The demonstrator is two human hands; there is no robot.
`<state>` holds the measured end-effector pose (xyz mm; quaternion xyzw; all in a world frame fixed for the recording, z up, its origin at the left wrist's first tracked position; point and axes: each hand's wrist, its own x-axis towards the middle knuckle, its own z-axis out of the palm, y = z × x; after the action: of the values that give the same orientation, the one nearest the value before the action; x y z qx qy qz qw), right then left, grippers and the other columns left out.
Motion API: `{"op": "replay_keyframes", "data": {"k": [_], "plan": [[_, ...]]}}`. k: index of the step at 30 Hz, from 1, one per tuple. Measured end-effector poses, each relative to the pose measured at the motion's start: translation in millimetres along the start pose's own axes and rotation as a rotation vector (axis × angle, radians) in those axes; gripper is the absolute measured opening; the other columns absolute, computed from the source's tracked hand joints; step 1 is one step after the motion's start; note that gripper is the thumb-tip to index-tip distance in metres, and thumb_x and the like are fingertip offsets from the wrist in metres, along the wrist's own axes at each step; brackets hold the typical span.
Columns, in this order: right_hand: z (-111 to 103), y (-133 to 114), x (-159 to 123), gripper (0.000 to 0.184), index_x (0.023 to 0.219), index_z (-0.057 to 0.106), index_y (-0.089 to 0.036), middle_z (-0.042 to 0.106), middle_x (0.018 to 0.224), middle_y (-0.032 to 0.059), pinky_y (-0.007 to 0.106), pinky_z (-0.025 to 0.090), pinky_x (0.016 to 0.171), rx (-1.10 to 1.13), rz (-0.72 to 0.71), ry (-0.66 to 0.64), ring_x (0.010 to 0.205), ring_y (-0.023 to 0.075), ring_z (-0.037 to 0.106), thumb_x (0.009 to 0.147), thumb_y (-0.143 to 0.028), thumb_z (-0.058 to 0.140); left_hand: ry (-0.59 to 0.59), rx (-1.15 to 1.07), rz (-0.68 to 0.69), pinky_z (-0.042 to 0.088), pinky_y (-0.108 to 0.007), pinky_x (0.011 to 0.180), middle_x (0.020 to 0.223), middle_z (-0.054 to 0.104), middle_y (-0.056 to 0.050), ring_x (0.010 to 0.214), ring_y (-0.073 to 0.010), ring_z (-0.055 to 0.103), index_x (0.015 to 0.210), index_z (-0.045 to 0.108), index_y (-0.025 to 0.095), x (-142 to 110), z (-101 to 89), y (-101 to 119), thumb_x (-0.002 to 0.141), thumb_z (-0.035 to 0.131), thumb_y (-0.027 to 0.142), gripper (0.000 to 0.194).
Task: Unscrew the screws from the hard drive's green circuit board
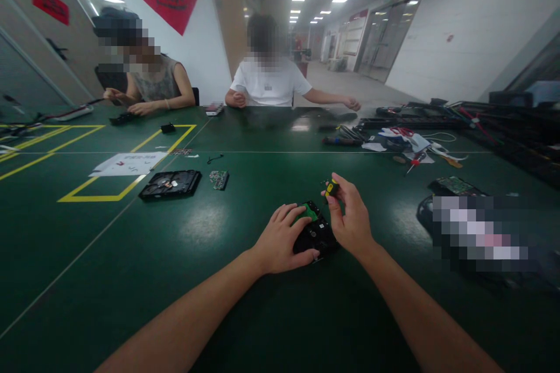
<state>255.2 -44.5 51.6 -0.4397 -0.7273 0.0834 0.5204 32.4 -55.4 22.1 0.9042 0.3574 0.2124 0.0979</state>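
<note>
A black hard drive (321, 234) with a green circuit board lies on the dark green table in front of me. My left hand (282, 239) is laid across its left side, the fingers bent over the board and the thumb at the near edge, gripping it against the table. Just above the drive's right side, my right hand (351, 215) pinches a small yellow-and-black screwdriver (332, 187). The tool's lower end is too dark and small to make out. The palm of the left hand hides part of the drive.
Left of my hands lie another hard drive (170, 184) and a small circuit board (219, 180). White paper (128, 164) lies on yellow tape lines. At right are a red-handled screwdriver (415, 161), cables and black parts. Two people (269, 78) sit across the table (245, 315).
</note>
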Motion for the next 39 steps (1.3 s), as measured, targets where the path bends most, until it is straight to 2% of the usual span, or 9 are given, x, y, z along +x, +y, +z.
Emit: {"op": "replay_keyframes", "data": {"k": [6, 10, 14, 19, 22, 28, 31, 34, 39], "plan": [[-2.3, -4.8, 1.8, 0.05, 0.155, 0.04, -0.032, 0.063, 0.135, 0.0098, 0.051, 0.057, 0.102, 0.038, -0.057, -0.066, 0.11, 0.0234, 0.07, 0.107, -0.023, 0.045, -0.003, 0.003, 0.001, 0.027, -0.065, 0.123, 0.155, 0.047, -0.015, 0.149, -0.041, 0.035, 0.147, 0.053, 0.023, -0.2, 0.5, -0.7, 0.087, 0.062, 0.074, 0.08], [-5.7, -7.0, 3.1, 0.047, 0.148, 0.05, -0.031, 0.059, 0.13, 0.0116, 0.052, 0.059, 0.095, -0.076, -0.09, 0.035, 0.109, 0.0262, 0.066, 0.102, -0.027, 0.057, -0.008, 0.001, -0.002, 0.028, -0.064, 0.123, 0.156, 0.047, -0.015, 0.149, -0.041, 0.035, 0.148, 0.052, 0.023, -0.2, -0.8, -0.2, 0.087, 0.063, 0.074, 0.08], [-4.3, -5.0, 3.2, 0.044, 0.14, 0.056, -0.031, 0.062, 0.121, 0.0101, 0.048, 0.061, 0.087, -0.162, -0.105, 0.112, 0.105, 0.0267, 0.066, 0.097, -0.027, 0.066, -0.006, -0.011, 0.0, 0.028, -0.065, 0.122, 0.156, 0.047, -0.014, 0.149, -0.0415, 0.036, 0.149, 0.052, 0.025, -0.3, -1.7, -0.2, 0.087, 0.064, 0.073, 0.08], [-0.7, -3.2, -1.2, 0.051, 0.152, 0.043, -0.032, 0.064, 0.138, 0.0097, 0.05, 0.059, 0.1, -0.027, -0.041, 0.019, 0.109, 0.0242, 0.072, 0.103, -0.024, 0.054, 0.012, -0.017, 0.007, 0.028, -0.065, 0.122, 0.155, 0.048, -0.014, 0.148, -0.0413, 0.037, 0.147, 0.052, 0.025, -0.7, -0.2, -0.4, 0.087, 0.065, 0.072, 0.078], [1.0, -2.6, -2.1, 0.055, 0.157, 0.035, -0.032, 0.063, 0.14, 0.0103, 0.05, 0.057, 0.102, -0.004, -0.016, 0.01, 0.11, 0.024, 0.072, 0.105, -0.024, 0.051, 0.01, -0.003, 0.006, 0.028, -0.064, 0.123, 0.155, 0.048, -0.014, 0.148, -0.0411, 0.037, 0.148, 0.052, 0.024, -0.6, -0.3, 0.2, 0.087, 0.065, 0.071, 0.078], [3.5, 1.5, 0.2, 0.057, 0.148, 0.047, -0.029, 0.063, 0.126, 0.0113, 0.047, 0.064, 0.082, -0.151, -0.078, 0.152, 0.091, 0.0237, 0.069, 0.096, -0.031, 0.069, 0.008, -0.014, 0.009, 0.027, -0.064, 0.123, 0.154, 0.049, -0.016, 0.147, -0.0415, 0.037, 0.147, 0.053, 0.023, 0.2, -0.1, 0.4, 0.086, 0.065, 0.072, 0.079], [3.4, 2.1, -0.6, 0.053, 0.144, 0.049, -0.03, 0.062, 0.121, 0.0098, 0.045, 0.064, 0.078, -0.162, -0.108, 0.156, 0.089, 0.0231, 0.067, 0.095, -0.031, 0.07, 0.015, -0.026, 0.007, 0.027, -0.064, 0.123, 0.154, 0.049, -0.015, 0.148, -0.0412, 0.037, 0.147, 0.052, 0.025, 0.0, 0.7, -0.1, 0.086, 0.067, 0.07, 0.078], [3.1, 2.1, -4.0, 0.055, 0.148, 0.046, -0.029, 0.061, 0.129, 0.0121, 0.047, 0.065, 0.082, -0.125, -0.093, 0.131, 0.096, 0.0245, 0.069, 0.097, -0.03, 0.067, 0.017, -0.029, 0.002, 0.027, -0.065, 0.123, 0.155, 0.049, -0.014, 0.148, -0.0412, 0.037, 0.147, 0.052, 0.026, -0.4, 0.1, 0.1, 0.085, 0.068, 0.069, 0.077], [4.5, 2.5, -10.3, 0.063, 0.16, 0.029, -0.028, 0.059, 0.145, 0.0148, 0.052, 0.059, 0.102, -0.008, -0.033, 0.041, 0.115, 0.0265, 0.07, 0.103, -0.024, 0.055, 0.004, -0.006, 0.005, 0.028, -0.063, 0.123, 0.155, 0.048, -0.014, 0.148, -0.0403, 0.036, 0.147, 0.053, 0.024, -0.8, -1.9, 0.7, 0.087, 0.064, 0.072, 0.078]]}}
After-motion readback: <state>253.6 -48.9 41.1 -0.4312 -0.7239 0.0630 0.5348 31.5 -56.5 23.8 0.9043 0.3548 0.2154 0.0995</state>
